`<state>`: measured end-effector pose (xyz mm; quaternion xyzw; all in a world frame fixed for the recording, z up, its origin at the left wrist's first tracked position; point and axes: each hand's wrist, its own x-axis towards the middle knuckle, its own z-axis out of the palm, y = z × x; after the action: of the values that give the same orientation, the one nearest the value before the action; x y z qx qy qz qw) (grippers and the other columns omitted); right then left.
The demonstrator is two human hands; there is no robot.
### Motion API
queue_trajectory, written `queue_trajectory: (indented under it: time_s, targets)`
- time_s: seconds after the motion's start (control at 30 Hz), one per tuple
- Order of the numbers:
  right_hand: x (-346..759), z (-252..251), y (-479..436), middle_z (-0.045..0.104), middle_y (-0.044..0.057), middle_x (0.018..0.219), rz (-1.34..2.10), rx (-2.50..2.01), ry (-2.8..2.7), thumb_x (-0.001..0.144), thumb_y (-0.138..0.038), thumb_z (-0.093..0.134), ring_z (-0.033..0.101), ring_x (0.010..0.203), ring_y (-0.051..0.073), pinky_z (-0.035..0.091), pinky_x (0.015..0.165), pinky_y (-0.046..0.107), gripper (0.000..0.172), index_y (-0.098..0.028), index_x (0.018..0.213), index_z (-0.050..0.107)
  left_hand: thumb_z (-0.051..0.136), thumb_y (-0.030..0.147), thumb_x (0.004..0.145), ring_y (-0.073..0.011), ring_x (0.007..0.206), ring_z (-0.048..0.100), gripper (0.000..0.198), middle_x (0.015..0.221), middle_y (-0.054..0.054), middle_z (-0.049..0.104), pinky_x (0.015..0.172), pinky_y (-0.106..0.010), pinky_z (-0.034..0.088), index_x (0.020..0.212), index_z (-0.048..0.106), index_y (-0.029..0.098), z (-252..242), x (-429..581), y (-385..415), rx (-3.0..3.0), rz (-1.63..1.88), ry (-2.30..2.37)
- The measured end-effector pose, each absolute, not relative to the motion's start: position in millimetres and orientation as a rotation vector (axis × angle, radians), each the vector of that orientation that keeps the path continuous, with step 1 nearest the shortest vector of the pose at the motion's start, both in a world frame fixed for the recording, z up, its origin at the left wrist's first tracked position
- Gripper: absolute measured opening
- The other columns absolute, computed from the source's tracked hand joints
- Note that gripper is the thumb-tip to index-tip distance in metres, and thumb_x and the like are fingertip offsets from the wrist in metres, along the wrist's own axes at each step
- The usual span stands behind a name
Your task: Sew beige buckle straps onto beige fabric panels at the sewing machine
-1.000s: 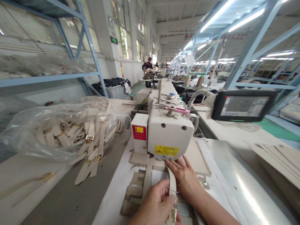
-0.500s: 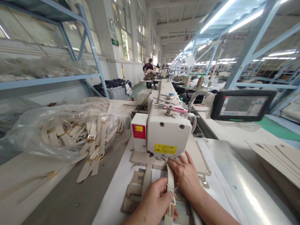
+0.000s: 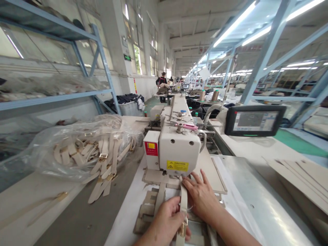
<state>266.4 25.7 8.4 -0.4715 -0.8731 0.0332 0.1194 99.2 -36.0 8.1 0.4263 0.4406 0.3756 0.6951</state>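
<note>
A cream strap with a gold buckle runs from under the head of the white sewing machine toward me. My left hand is closed round the strap just above the buckle, thumb on top. My right hand lies flat at the strap's far end, beside the machine head, with its fingers spread and the fingertips near the strap. Beneath both hands is a beige template on a white sheet. A second strap lies on it, left of the held one.
At the left, a clear plastic bag spills buckled straps onto the table. A control screen stands at the right, with flat beige pieces nearer me. Blue shelving rises at the left. A person stands far back.
The view has shifted slightly, so the machine and screen appear further left and a little lower. Both hands keep nearly the same places on the strap and template.
</note>
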Motion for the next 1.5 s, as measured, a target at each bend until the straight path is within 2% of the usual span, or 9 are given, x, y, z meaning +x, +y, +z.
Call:
queue_trajectory:
  time_s: [0.13, 0.23, 0.53, 0.7, 0.8, 1.0, 1.13, 1.3, 1.5]
  targets:
    - [263.0, 12.4, 19.9, 0.059, 0.007, 0.141, 0.022, -1.431, -2.563, 0.091, -0.02, 0.054, 0.035, 0.143, 0.034, 0.005, 0.122, 0.059, 0.039, -0.028, 0.127, 0.066, 0.069, 0.036, 0.067, -0.0113, 0.051, 0.06, 0.039, 0.077, 0.002, 0.062, 0.052, -0.026, 0.051, 0.099, 0.059, 0.015, 7.7, 95.8, -40.3, 0.917, 0.818, 0.999]
    - [260.9, 13.4, 14.7, 0.058, 0.01, 0.138, -0.063, -1.461, -2.555, 0.093, -0.024, 0.056, 0.04, 0.138, 0.033, 0.01, 0.122, 0.058, 0.035, -0.031, 0.126, 0.067, 0.067, 0.035, 0.066, -0.0113, 0.049, 0.059, 0.045, 0.077, 0.001, 0.063, 0.048, -0.025, 0.048, 0.104, 0.056, 0.014, 11.3, 91.6, -45.5, 0.915, 0.769, 1.001]
    - [256.5, 17.5, 11.8, 0.061, 0.011, 0.122, -0.111, -1.517, -2.574, 0.097, -0.022, 0.053, 0.05, 0.123, 0.031, 0.013, 0.12, 0.06, 0.035, -0.034, 0.127, 0.066, 0.069, 0.034, 0.068, -0.0158, 0.054, 0.066, 0.083, 0.081, 0.005, 0.058, 0.054, -0.028, 0.05, 0.142, 0.035, 0.023, 7.7, 79.8, -52.2, 0.892, 0.784, 1.015]
    - [252.9, 20.6, 12.2, 0.06, 0.011, 0.121, -0.09, -1.512, -2.609, 0.096, -0.023, 0.053, 0.05, 0.122, 0.031, 0.012, 0.119, 0.06, 0.036, -0.033, 0.128, 0.065, 0.068, 0.042, 0.069, -0.0181, 0.068, 0.07, 0.06, 0.081, 0.0, 0.063, 0.064, -0.029, 0.05, 0.121, 0.06, 0.013, 1.0, 69.1, -54.1, 0.903, 0.693, 1.026]
    - [248.3, 21.5, 11.0, 0.06, 0.011, 0.12, -0.071, -1.51, -2.62, 0.095, -0.021, 0.052, 0.051, 0.12, 0.031, 0.013, 0.119, 0.061, 0.04, -0.033, 0.131, 0.063, 0.068, 0.041, 0.071, -0.0221, 0.085, 0.073, 0.057, 0.092, -0.004, 0.069, 0.078, -0.033, 0.052, 0.122, 0.061, 0.016, 2.7, 60.6, -56.2, 0.846, 0.697, 1.023]
    - [250.2, 16.7, 3.7, 0.061, 0.011, 0.118, -0.153, -1.465, -2.641, 0.093, -0.023, 0.056, 0.05, 0.12, 0.033, 0.012, 0.119, 0.061, 0.035, -0.033, 0.125, 0.066, 0.076, 0.032, 0.07, -0.0243, 0.1, 0.07, 0.056, 0.105, -0.007, 0.072, 0.084, -0.033, 0.048, 0.122, 0.062, 0.021, -18.7, 55.7, -60.6, 0.914, 0.652, 0.822]
    - [260.8, 14.4, 5.2, 0.061, 0.011, 0.119, -0.217, -1.49, -2.634, 0.093, -0.023, 0.057, 0.051, 0.119, 0.033, 0.012, 0.119, 0.063, 0.035, -0.034, 0.126, 0.066, 0.073, 0.02, 0.066, -0.0277, 0.109, 0.068, 0.063, 0.111, -0.009, 0.071, 0.09, -0.036, 0.048, 0.127, 0.058, 0.021, -27.8, 66.0, -57.0, 0.972, 0.649, 0.724]
    - [255.8, 17.5, 14.1, 0.062, 0.012, 0.121, -0.143, -1.503, -2.641, 0.094, -0.024, 0.056, 0.052, 0.12, 0.032, 0.015, 0.118, 0.063, 0.039, -0.035, 0.131, 0.064, 0.061, 0.013, 0.06, -0.028, 0.105, 0.07, 0.064, 0.106, -0.01, 0.072, 0.089, -0.035, 0.05, 0.123, 0.057, 0.016, -9.7, 71.8, -47.5, 1.064, 0.729, 0.85]
    - [251.8, 19.4, 15.6, 0.059, 0.011, 0.129, 0.057, -1.508, -2.581, 0.095, -0.022, 0.05, 0.053, 0.124, 0.03, 0.019, 0.118, 0.061, 0.042, -0.036, 0.132, 0.064, 0.06, 0.013, 0.063, -0.0224, 0.093, 0.07, 0.056, 0.095, -0.007, 0.072, 0.082, -0.03, 0.049, 0.119, 0.059, 0.015, -6.4, 64.7, -47.0, 1.132, 0.747, 0.957]
